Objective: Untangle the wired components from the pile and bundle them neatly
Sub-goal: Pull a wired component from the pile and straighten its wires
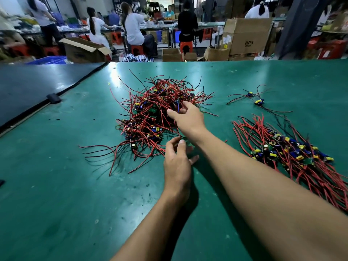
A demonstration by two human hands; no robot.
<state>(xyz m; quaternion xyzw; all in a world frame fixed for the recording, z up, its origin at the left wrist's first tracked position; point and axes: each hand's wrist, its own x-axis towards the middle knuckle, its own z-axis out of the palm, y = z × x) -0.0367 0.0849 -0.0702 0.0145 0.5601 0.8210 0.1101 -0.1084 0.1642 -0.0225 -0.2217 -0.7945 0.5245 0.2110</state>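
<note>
My left hand [177, 164] curls at the near edge of the wire pile [150, 117]; whether it grasps anything cannot be told. My right hand [188, 117] reaches in, fingers spread, released.

Tangled red-wired pile [146, 113] centre; aligned bundle [278, 147] right.

I am watching two bare arms through the head camera. The left forearm [154, 223] and the right forearm [263, 176] are showing uncovered from the lower edge of the view up to the wrists. The left hand [177, 166] and the right hand [188, 119] are bare too, with short nails showing pale tips. The right forearm is looming broader in the wide lens.
</note>
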